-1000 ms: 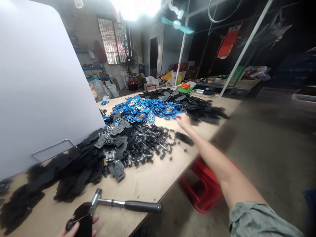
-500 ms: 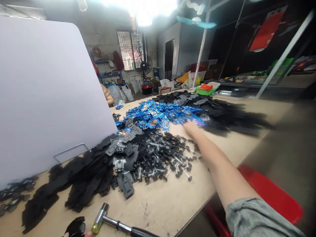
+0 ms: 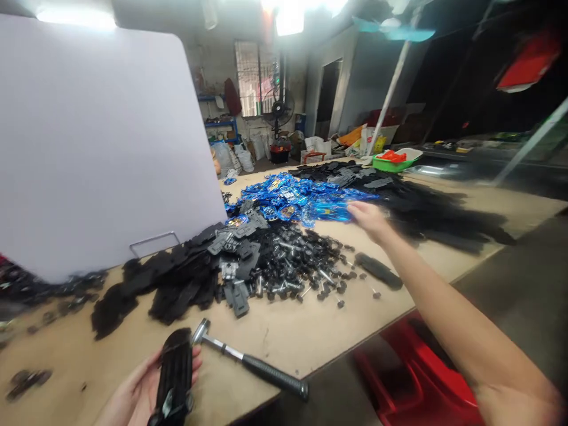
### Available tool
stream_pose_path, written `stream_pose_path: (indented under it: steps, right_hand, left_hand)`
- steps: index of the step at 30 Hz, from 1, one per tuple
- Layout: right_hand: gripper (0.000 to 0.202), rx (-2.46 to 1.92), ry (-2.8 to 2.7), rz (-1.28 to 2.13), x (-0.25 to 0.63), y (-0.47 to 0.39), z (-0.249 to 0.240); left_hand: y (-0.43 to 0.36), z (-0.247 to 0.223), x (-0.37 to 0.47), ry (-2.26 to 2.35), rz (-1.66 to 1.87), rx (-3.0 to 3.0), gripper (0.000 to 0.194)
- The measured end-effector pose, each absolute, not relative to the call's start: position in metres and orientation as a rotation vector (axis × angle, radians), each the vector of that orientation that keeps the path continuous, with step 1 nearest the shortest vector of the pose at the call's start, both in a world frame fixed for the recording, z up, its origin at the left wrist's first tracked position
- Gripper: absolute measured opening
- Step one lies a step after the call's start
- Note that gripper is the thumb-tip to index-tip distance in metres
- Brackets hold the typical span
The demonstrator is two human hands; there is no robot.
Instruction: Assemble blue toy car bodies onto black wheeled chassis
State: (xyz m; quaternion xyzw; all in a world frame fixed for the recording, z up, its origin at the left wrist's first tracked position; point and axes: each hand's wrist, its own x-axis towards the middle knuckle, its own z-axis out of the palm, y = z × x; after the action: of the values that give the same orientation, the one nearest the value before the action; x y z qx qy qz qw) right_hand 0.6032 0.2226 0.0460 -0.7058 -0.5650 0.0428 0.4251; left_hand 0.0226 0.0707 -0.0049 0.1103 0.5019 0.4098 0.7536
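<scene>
right hand (image 3: pixel 370 222): fingertips drawn close together at the end of a blurred blue part (image 3: pixel 329 210); blur prevents confirming a grip. the blue part is at the near right edge of the blue pile (image 3: pixel 281 192). left hand (image 3: pixel 144 384): palm up, fingers curled around a black part (image 3: pixel 174 367) at the bottom of the view. change against half a second earlier: the left hand and black part stand further into view, and the blue part shows left of the right fingertips; some of this shift is camera motion. judged effect: the left hand supports one piece while the right selects another. outward: a hammer (image 3: pixel 266 370) lies on the table (image 3: pixel 275 337), its head just beside the black part in view. beyond lie wheels on axles (image 3: pixel 306 266) and black plates (image 3: pixel 177 290).
</scene>
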Motion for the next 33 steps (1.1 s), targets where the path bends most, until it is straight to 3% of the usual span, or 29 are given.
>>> stream_pose_path:
  steps: [6,9,11,14,18,23,27,33]
  right_hand:
    - [0.047,-1.261,-1.761,0.922,0.441,0.172,0.044]
    - [0.034,-1.031,-2.164,1.081,0.343,0.163,0.051]
    - [0.024,-0.856,-2.43,0.94,0.279,0.162,0.05]
    - [0.028,-0.755,-2.735,0.571,0.196,0.163,0.04]
    - [0.024,-0.768,-2.789,0.372,0.137,0.157,0.025]
    - [0.026,-0.659,-2.741,0.122,0.147,0.11,0.007]
    - [0.042,-0.645,-2.713,-0.01,0.175,0.069,-0.022]
    - [0.051,-0.516,-2.511,-0.082,0.197,0.065,-0.054]
  left_hand:
    - [0.044,0.025,0.014,0.921,0.897,0.218,0.062]
    - [0.025,0.02,-0.011,0.917,0.947,0.225,0.059]
    - [0.01,0.014,-0.03,0.919,0.994,0.232,0.058]
    - [-0.01,0.008,-0.055,0.913,1.061,0.231,0.056]
    - [-0.022,0.004,-0.078,0.9,1.158,0.209,0.054]
    - [-0.018,-0.006,-0.098,0.853,1.193,0.176,0.055]
    - [-0.008,-0.017,-0.102,0.769,1.158,0.16,0.055]
    - [0.001,-0.022,-0.083,0.674,1.136,0.179,0.052]
